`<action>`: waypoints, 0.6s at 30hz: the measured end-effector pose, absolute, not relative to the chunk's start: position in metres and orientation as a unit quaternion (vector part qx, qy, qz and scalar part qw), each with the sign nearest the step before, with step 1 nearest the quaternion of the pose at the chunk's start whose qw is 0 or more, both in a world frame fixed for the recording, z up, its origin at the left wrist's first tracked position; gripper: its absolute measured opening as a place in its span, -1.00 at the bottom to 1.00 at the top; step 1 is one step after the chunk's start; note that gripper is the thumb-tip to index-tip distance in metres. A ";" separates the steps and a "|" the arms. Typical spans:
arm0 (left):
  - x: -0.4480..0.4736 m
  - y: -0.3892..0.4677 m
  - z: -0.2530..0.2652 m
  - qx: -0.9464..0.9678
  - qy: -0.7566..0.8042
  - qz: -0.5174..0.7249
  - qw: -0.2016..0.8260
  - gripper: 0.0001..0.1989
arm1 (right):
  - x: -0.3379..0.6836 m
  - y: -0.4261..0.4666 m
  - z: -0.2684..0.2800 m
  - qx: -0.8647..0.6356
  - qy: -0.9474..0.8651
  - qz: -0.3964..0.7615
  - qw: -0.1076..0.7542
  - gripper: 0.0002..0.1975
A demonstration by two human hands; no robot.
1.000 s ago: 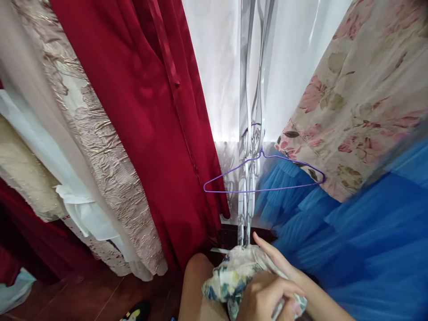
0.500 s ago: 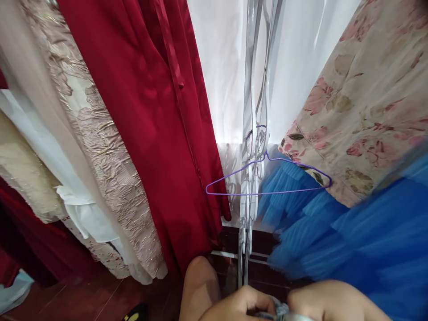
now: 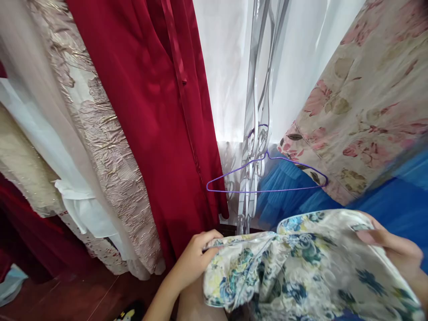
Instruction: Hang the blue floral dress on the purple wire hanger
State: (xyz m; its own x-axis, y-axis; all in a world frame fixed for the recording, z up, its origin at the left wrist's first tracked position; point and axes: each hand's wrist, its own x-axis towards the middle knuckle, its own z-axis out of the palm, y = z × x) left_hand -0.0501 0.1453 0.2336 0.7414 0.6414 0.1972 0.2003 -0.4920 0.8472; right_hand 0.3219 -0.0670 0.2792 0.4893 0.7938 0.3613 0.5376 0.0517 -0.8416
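A white garment with blue, green and yellow flowers point(image 3: 297, 267) is stretched between my hands, low in the view. Light blue piping runs along its edges. My left hand point(image 3: 199, 254) pinches its left edge between thumb and fingers. At the upper right corner, my right hand point(image 3: 396, 245) is closed on the cloth, its thumb on top; the hand is slightly blurred. The garment's lower part runs out of the frame. Just above it, a purple wire hanger point(image 3: 264, 191) hangs bare from a white metal rack point(image 3: 259, 89).
On the left hang a long red dress point(image 3: 150, 133), a pale pink textured dress point(image 3: 110, 142) and several other garments. A pink floral dress point(image 3: 374, 107) and blue tulle point(image 3: 284, 187) hang on the right. White cloth point(image 3: 220, 80) backs the rack. Dark tiles point(image 3: 83, 294) form the floor.
The floral garment has come up into view and spread out. My hands, close together at the bottom edge before, have moved apart and upward with it. The hanger stays in place.
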 end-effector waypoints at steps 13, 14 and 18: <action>-0.047 0.247 0.300 0.900 0.304 0.311 0.023 -0.55 | 0.297 0.063 0.257 -0.667 -0.587 -0.044 0.457 -0.70; -0.039 0.245 0.307 0.898 0.292 0.327 0.043 -0.56 | 0.294 0.066 0.253 -0.672 -0.586 -0.021 0.453 -0.73; 0.003 0.227 0.329 0.896 0.212 0.362 0.144 -0.66 | 0.270 0.060 0.250 -0.647 -0.601 0.039 0.467 -0.73</action>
